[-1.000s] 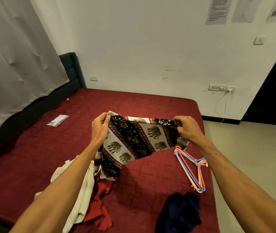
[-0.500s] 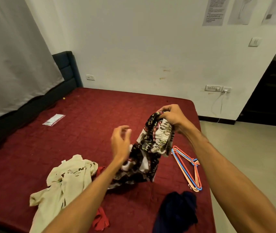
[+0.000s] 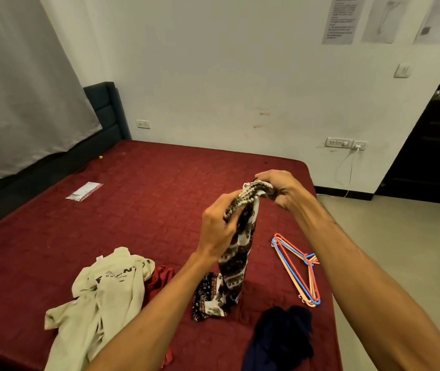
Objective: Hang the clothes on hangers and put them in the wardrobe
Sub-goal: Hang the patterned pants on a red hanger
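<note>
Left grip (image 3: 217, 231): fingers curled round the bunched elastic waistband of the elephant-print trousers (image 3: 236, 266). Right grip (image 3: 280, 187): clamped on the same waistband, just beyond and to the right of the left grip, the two nearly touching. The trousers hang from both grips as a twisted rope. The lower legs lie crumpled on the bed (image 3: 138, 210) directly below.

Risks (judgement):
- The waistband is gathered, not spread. Draped over a hanger like this, the fabric would likely sit lopsided and slide off.
- Both grips are occupied. The stacked plastic hangers (image 3: 298, 266) lie below and right of the right grip, apart from the trousers. Fetching one leaves a one-handed hold, and this thin cloth may slip through it and drop.
- The hangers are nested. Lifting one could drag the others along, and the bed's right edge is near them.
- The trailing hem lies near the red garment (image 3: 161, 277), which sits below and left of the left grip beside the beige T-shirt (image 3: 106, 287). A lift could catch on it.
- The navy garment (image 3: 280, 338) sits nearest me at the bed's edge, and a forearm sweep could knock it to the floor.
- No wardrobe is in view.
</note>
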